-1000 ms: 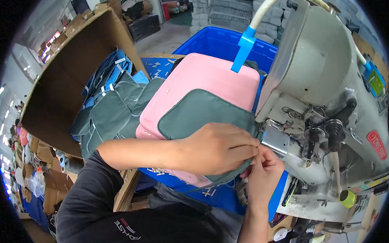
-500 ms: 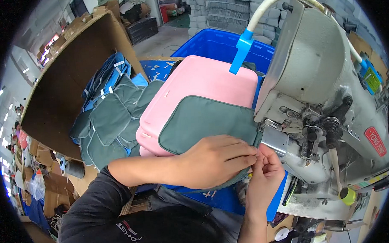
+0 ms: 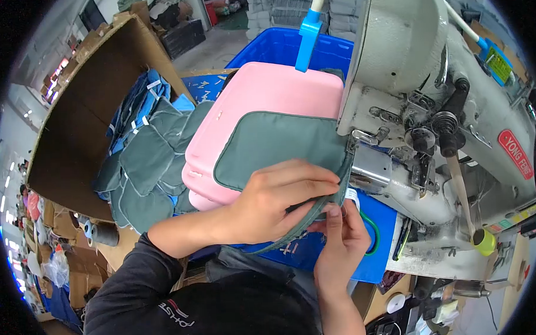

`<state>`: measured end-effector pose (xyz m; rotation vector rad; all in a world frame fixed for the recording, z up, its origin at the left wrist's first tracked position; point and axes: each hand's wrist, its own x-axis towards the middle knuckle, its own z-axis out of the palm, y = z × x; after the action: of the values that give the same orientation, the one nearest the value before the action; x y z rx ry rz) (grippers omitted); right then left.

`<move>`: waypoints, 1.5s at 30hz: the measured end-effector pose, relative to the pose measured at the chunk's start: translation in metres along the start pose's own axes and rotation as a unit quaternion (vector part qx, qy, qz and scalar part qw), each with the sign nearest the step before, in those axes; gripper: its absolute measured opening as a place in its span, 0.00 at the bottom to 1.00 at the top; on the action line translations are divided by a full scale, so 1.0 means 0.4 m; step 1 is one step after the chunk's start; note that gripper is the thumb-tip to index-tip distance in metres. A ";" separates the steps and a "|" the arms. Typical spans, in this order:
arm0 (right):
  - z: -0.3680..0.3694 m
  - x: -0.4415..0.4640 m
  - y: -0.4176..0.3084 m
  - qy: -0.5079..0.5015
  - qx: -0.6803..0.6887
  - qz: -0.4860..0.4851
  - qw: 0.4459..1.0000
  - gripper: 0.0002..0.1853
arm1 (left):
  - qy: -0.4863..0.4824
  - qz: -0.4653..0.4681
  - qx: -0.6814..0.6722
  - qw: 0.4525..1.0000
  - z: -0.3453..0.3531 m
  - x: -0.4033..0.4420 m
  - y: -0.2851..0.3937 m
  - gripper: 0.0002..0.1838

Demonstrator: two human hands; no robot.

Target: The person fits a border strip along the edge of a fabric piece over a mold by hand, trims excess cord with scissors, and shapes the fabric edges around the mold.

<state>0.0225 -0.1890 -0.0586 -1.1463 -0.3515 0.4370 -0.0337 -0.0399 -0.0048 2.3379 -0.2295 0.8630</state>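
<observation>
A dark green fabric panel [image 3: 279,140] with a stitched, rounded border lies over pink padded pieces [image 3: 289,87]. Its right edge reaches the metal arm below the head of a sewing machine [image 3: 388,63]. My left hand [image 3: 275,197] lies across the panel's near right corner, fingers closed on the folded edge. Just below and to the right, my right hand [image 3: 341,242] pinches at the same edge between thumb and fingers; the exact grip is partly hidden. A white label [image 3: 352,195] and a green cord [image 3: 373,232] show beside the right fingers.
At the left, a cardboard box [image 3: 89,109] lies open on its side with green fabric pieces [image 3: 149,154] spilling out. Behind the pink pieces stands a blue crate [image 3: 335,50]. A blue clip on a white hose [image 3: 308,42] hangs beside the machine. Thread cones [image 3: 105,233] stand at the left.
The panel's edge has come away from beneath the machine toward me, and both hands have moved slightly left. The right hand is lower, and the label and green cord now show. The view has shifted.
</observation>
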 end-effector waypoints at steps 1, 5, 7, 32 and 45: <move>0.003 -0.004 0.004 0.024 -0.005 -0.025 0.999 0.12 | -0.005 0.011 0.008 1.000 0.002 -0.006 -0.007 0.18; -0.004 -0.015 0.009 0.035 -0.034 -0.050 0.998 0.17 | -0.042 0.091 0.090 0.991 -0.001 -0.011 0.004 0.17; -0.023 -0.016 0.021 0.036 -0.052 -0.043 0.997 0.18 | -0.038 0.131 0.146 0.980 0.019 -0.031 0.004 0.17; -0.026 0.108 0.009 0.007 -0.166 -0.144 0.976 0.24 | -0.059 0.149 0.134 0.978 0.024 0.058 -0.051 0.18; -0.019 0.102 0.003 -0.015 -0.107 -0.065 0.992 0.06 | -0.008 0.030 0.048 0.998 0.028 0.033 -0.049 0.16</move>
<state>0.0612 -0.1742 -0.0605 -1.3184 -0.5063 0.3073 -0.0107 -0.0306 -0.0126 2.4395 -0.2710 0.9020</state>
